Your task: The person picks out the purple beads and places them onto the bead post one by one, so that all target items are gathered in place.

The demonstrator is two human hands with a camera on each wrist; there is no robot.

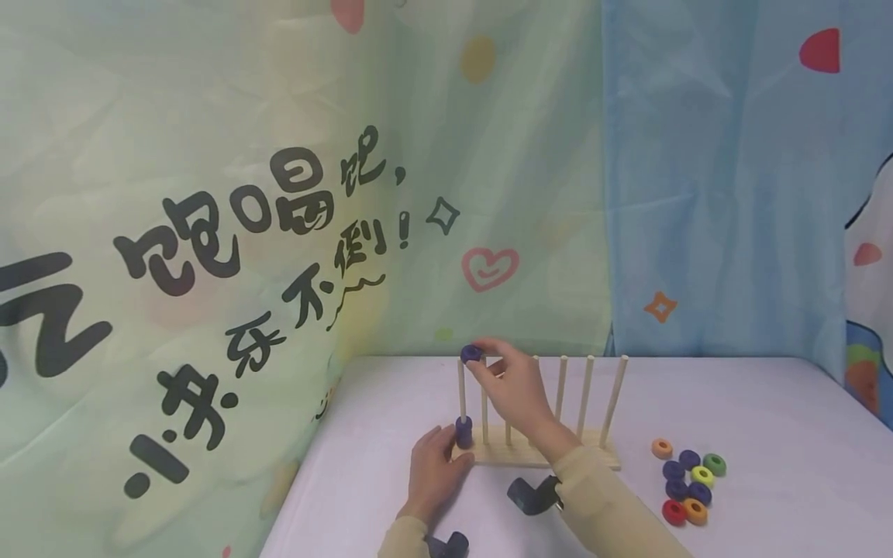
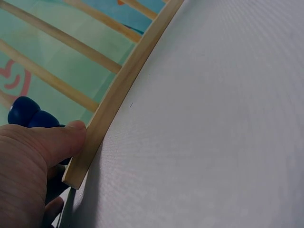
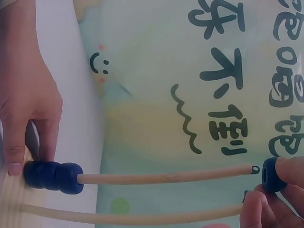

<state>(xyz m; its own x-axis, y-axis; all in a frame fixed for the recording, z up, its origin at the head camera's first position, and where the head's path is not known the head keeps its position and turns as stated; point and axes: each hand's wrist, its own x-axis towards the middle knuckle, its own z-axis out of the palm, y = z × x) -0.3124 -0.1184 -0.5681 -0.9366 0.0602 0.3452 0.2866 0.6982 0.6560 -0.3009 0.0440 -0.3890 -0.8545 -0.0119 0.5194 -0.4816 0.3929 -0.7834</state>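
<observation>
A wooden peg rack (image 1: 558, 463) with a row of upright pegs stands on the table. Its left end is gripped by my left hand (image 1: 434, 471), the thumb lying along the front edge of the base (image 2: 118, 85). Dark blue rings (image 3: 54, 176) are stacked at the foot of the leftmost peg (image 3: 166, 178), close by the left fingers. Up at that peg's top, my right hand (image 1: 519, 391) pinches another dark blue ring (image 3: 271, 175) between thumb and fingers. In the right wrist view a small gap shows between this ring and the peg tip.
Several loose rings lie grouped on the table to the right, among them a red ring (image 1: 674, 511), a green ring (image 1: 715, 464) and a yellow ring (image 1: 701, 476). A printed curtain (image 1: 502, 178) hangs behind the table (image 1: 781, 434). The other pegs stand bare.
</observation>
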